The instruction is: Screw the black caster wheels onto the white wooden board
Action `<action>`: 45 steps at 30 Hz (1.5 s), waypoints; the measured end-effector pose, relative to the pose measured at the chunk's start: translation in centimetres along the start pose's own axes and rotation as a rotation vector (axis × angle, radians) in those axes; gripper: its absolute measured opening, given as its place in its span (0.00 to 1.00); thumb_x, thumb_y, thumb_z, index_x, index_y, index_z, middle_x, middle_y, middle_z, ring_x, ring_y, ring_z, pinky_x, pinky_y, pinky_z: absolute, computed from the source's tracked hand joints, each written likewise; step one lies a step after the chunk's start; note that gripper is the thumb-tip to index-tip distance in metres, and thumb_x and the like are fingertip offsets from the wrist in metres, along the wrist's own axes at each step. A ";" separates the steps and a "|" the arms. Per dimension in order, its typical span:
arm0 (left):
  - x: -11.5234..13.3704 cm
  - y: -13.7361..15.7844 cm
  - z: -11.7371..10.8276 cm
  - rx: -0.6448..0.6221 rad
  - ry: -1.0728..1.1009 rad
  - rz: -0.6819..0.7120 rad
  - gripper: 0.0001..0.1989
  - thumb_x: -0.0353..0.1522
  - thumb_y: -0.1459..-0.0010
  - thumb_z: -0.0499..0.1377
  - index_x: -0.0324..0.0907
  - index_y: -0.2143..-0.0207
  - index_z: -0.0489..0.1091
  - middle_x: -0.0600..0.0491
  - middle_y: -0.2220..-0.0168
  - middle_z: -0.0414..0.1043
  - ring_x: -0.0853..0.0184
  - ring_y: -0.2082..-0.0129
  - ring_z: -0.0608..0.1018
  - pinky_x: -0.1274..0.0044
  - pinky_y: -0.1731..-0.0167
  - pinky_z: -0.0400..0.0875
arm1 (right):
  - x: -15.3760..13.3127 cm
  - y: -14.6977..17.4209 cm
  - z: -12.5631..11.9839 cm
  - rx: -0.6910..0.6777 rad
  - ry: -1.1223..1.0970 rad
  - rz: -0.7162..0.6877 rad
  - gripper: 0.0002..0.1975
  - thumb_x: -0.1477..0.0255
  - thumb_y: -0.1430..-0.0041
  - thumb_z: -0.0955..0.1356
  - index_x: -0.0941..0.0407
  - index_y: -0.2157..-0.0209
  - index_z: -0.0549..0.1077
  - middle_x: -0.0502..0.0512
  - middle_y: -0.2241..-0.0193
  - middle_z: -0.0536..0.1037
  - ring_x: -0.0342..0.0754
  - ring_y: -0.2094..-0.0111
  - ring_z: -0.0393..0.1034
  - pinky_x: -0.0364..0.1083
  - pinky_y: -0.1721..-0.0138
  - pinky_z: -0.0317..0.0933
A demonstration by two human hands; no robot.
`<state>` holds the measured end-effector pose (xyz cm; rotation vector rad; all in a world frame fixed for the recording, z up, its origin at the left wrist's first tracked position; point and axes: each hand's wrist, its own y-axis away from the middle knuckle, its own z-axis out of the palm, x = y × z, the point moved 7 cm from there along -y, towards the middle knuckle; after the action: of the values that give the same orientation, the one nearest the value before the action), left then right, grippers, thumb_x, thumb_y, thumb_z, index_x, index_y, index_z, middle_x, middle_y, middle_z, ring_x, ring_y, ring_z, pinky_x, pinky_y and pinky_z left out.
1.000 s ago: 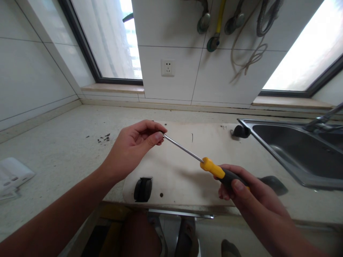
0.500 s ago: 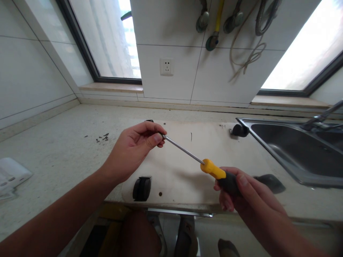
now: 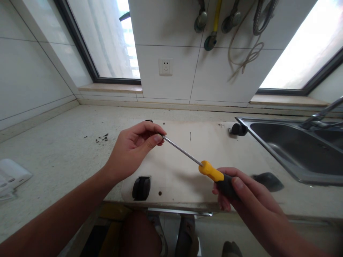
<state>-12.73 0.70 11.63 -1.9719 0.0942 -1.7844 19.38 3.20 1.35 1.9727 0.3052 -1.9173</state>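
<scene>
My right hand (image 3: 235, 189) is wrapped around the yellow and black handle of a screwdriver (image 3: 211, 171). Its shaft slants up and left to my left hand (image 3: 136, 146), whose thumb and fingers pinch a small dark screw (image 3: 161, 135) at the tip, mostly hidden by the fingers. Both hands are above a white board (image 3: 182, 153) lying on the counter. Black casters show on it: one at the near left (image 3: 141, 188), one at the far right (image 3: 238, 129). Another at the far left is largely covered by my left hand, and a dark one lies partly behind my right hand.
Several small dark screws (image 3: 103, 137) lie on the counter (image 3: 66, 153) to the left. A white plastic item (image 3: 13, 173) sits at the far left. The steel sink (image 3: 289, 150) with its tap is on the right. Behind are a tiled wall, a socket (image 3: 165, 66) and pipes.
The screwdriver and my right hand have shifted very slightly left, along with a small shift of the view. Both hands keep the same hold.
</scene>
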 end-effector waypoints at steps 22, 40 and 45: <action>-9.0 -6.0 -7.6 0.001 -0.739 -0.005 0.42 0.52 0.45 0.76 0.44 0.33 0.76 0.36 0.32 0.76 0.38 0.33 0.78 0.54 0.37 0.78 | -2.3 -1.1 -0.4 0.145 -0.232 -0.023 0.28 0.43 0.38 0.79 0.52 0.52 0.84 0.54 0.65 0.84 0.38 0.73 0.71 0.37 0.69 0.69; -8.6 -6.1 -6.8 -0.025 -0.582 0.042 0.32 0.49 0.41 0.77 0.46 0.39 0.81 0.43 0.45 0.86 0.52 0.48 0.86 0.62 0.38 0.80 | 0.9 -1.9 -2.3 0.186 -0.100 0.101 0.31 0.39 0.37 0.76 0.54 0.53 0.83 0.51 0.73 0.76 0.40 0.73 0.68 0.39 0.69 0.65; -8.9 -6.0 -6.8 -0.021 -0.547 0.044 0.32 0.47 0.42 0.79 0.46 0.38 0.82 0.45 0.48 0.86 0.55 0.48 0.86 0.66 0.36 0.78 | 1.2 -2.1 -2.7 0.188 -0.090 0.109 0.30 0.39 0.36 0.75 0.54 0.56 0.83 0.52 0.74 0.74 0.40 0.72 0.67 0.39 0.69 0.65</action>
<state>-22.15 7.22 6.03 -2.3760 -0.0236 -1.1654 21.07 6.04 -0.05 1.9658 -0.0082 -2.0205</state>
